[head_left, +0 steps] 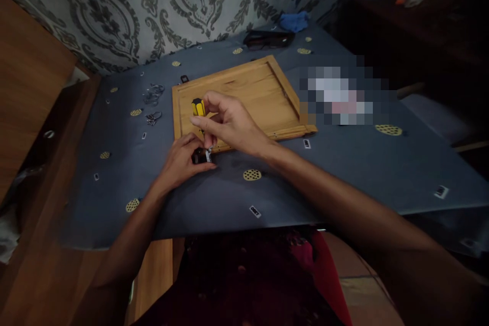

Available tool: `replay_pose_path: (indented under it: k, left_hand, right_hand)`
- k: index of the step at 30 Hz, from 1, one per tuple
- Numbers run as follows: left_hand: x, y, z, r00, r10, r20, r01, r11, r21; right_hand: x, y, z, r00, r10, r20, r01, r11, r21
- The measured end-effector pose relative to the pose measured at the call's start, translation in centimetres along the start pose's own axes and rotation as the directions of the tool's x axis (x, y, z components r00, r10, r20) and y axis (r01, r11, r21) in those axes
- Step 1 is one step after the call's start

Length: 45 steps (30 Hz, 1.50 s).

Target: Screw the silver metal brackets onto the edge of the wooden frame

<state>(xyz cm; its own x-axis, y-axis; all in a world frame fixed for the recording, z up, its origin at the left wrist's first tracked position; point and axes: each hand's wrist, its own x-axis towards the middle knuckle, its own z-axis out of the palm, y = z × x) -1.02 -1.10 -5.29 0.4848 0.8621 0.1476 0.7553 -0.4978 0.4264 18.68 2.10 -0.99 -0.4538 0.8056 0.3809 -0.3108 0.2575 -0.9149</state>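
Note:
My right hand [229, 125] is closed around a screwdriver with a yellow and black handle [197, 107], held upright with its tip pointing down. My left hand [183, 160] pinches a small dark and silver metal part [202, 155] on the blue cloth, right under the screwdriver tip. Both hands meet at the near edge of a wooden framed panel [260, 86] that lies flat on the table.
The blue patterned tablecloth [344, 173] covers the table. Small metal hardware pieces [153, 94] lie left of the panel. Dark glasses [267, 38] and a blue cloth [294, 20] sit at the far edge by the wallpapered wall. Wooden furniture stands at the left.

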Motion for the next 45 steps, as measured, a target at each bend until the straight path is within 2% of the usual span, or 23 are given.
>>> replay_pose_path:
  k: [6, 15, 23, 28, 33, 38, 45]
  left_hand:
    - [0.0, 0.3, -0.2, 1.000, 0.008, 0.007, -0.008, 1.000, 0.001]
    - [-0.3, 0.4, 0.1, 1.000, -0.007, -0.006, 0.007, 1.000, 0.008]
    - [-0.4, 0.6, 0.1, 0.999, -0.023, 0.027, 0.022, 0.999, 0.024]
    - [-1.2, 0.6, -1.0, 1.000, 0.015, 0.022, -0.013, 0.998, -0.060]
    - [-2.1, 0.2, -2.1, 1.000, 0.029, 0.003, -0.029, 0.998, -0.050]
    - [-2.2, -0.1, -1.7, 1.000, 0.024, -0.012, -0.024, 0.999, -0.021]
    - [-1.8, 0.7, -1.0, 0.999, 0.036, -0.032, -0.035, 0.999, 0.027]
  right_hand:
    - [-0.4, 0.0, -1.1, 0.999, -0.011, 0.045, 0.011, 1.000, 0.000]
    - [-0.4, -0.1, -0.7, 0.998, 0.038, -0.057, -0.040, 0.999, -0.031]
    - [-0.7, -0.5, -1.1, 0.998, -0.005, 0.062, 0.011, 0.995, -0.095]
    - [-0.7, -0.4, -1.0, 1.000, 0.009, 0.015, -0.008, 0.994, -0.110]
    - [-0.7, -0.1, -1.1, 1.000, 0.012, 0.004, -0.012, 0.991, -0.131]
    - [-0.7, 0.0, -1.1, 1.000, 0.025, -0.010, -0.026, 0.991, -0.132]
    - [-0.9, -0.1, -0.7, 0.998, 0.032, -0.045, -0.038, 0.989, -0.141]
